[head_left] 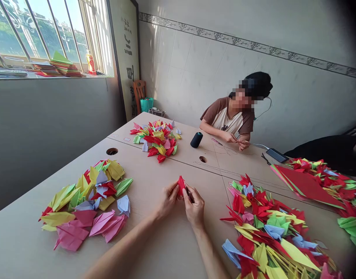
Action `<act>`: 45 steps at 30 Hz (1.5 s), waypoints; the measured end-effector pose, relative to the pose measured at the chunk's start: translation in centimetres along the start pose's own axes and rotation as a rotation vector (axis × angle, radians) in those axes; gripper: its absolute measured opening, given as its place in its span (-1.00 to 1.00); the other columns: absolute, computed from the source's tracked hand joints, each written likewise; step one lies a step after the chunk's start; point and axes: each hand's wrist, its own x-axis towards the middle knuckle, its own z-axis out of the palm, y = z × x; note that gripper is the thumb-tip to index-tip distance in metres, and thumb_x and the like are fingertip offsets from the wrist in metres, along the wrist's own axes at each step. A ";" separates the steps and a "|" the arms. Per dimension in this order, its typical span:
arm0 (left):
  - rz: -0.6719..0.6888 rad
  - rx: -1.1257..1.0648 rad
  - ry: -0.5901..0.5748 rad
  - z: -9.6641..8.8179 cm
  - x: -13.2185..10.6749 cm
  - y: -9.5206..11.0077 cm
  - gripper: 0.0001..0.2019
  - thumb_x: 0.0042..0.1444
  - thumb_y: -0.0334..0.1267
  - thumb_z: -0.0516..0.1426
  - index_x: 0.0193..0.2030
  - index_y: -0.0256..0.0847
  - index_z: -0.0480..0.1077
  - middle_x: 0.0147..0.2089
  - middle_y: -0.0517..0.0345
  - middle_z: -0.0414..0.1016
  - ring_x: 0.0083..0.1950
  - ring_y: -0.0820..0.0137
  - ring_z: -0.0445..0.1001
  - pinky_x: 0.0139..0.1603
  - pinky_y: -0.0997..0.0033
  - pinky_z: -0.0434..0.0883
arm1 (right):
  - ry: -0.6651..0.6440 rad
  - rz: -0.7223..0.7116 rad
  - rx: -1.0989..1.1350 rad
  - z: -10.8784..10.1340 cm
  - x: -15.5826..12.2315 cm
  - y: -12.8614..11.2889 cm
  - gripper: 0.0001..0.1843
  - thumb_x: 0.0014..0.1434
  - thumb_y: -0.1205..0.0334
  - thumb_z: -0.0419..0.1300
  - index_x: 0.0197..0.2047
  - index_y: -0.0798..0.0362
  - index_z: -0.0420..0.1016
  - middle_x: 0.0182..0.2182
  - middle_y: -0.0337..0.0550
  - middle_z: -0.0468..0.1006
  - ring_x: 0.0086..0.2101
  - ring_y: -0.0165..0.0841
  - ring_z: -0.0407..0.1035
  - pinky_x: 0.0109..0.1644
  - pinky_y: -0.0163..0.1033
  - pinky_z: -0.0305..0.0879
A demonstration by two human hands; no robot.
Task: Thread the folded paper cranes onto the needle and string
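Left hand (167,200) and right hand (194,206) both grip a small red folded paper (181,185), pinching it between the fingers over the middle of the tabletop (178,248). It rises to a sharp point, while the fingers hide its lower folds; it may be a half-made crane, though that is hard to make out. A heap of origami cranes (87,205) lies left, and another heap (267,232) right, cut off by the frame.

table (145,248): left cranes (87,205) | hands (193,205) between | right cranes (267,232) | far cranes (156,139), spool (196,139) beside
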 end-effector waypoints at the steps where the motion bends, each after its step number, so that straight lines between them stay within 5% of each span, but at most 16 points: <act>1: 0.008 0.009 0.008 0.0 0.0 -0.1 -0.67 0.13 -0.05 0.06 -0.17 -0.25 0.48 -0.54 0.22 0.33 -0.52 0.48 0.24 -0.44 0.53 0.25 | -0.001 0.000 -0.001 0.0 0.0 0.1 -0.72 0.24 0.19 0.04 -0.05 0.04 0.45 -0.28 -0.08 0.53 -0.35 -0.36 0.42 -0.29 -0.27 0.40; 21: 0.105 0.144 0.042 -0.1 -0.4 -0.6 -0.65 0.17 -0.13 0.02 -0.01 -0.28 0.41 -0.51 0.21 0.33 -0.50 0.49 0.27 -0.44 0.54 0.27 | 0.006 -0.082 -0.019 -0.1 0.1 -0.1 -0.70 0.25 0.24 0.02 0.00 0.07 0.45 -0.25 -0.05 0.52 -0.28 -0.34 0.43 -0.23 -0.27 0.38; 34: 0.127 0.175 0.030 -0.2 -0.4 -0.4 -0.62 0.17 -0.05 0.00 -0.14 -0.30 0.47 -0.56 0.22 0.31 -0.52 0.52 0.24 -0.48 0.56 0.25 | -0.038 -0.095 -0.009 -0.1 0.1 -0.1 -0.71 0.22 0.27 0.04 -0.01 0.06 0.44 -0.28 -0.08 0.49 -0.32 -0.36 0.40 -0.24 -0.28 0.37; 42: 0.052 0.116 0.063 -0.4 -0.1 -0.9 -0.64 0.10 -0.03 0.09 -0.30 -0.32 0.52 -0.71 0.32 0.10 -0.67 0.60 0.03 -0.66 0.59 0.06 | -0.018 -0.046 0.003 -0.1 0.0 -0.3 -0.76 0.24 0.24 0.02 -0.11 0.07 0.46 -0.33 -0.12 0.49 -0.35 -0.38 0.39 -0.32 -0.31 0.34; 45: 0.052 0.073 0.052 -0.5 0.0 -0.8 -0.67 0.07 -0.04 0.13 -0.41 -0.31 0.51 -0.64 0.28 0.20 -0.65 0.61 0.11 -0.65 0.59 0.10 | -0.012 -0.018 0.023 -0.1 0.0 -0.2 -0.77 0.24 0.22 0.02 -0.13 0.07 0.45 -0.32 -0.12 0.49 -0.33 -0.37 0.39 -0.31 -0.31 0.34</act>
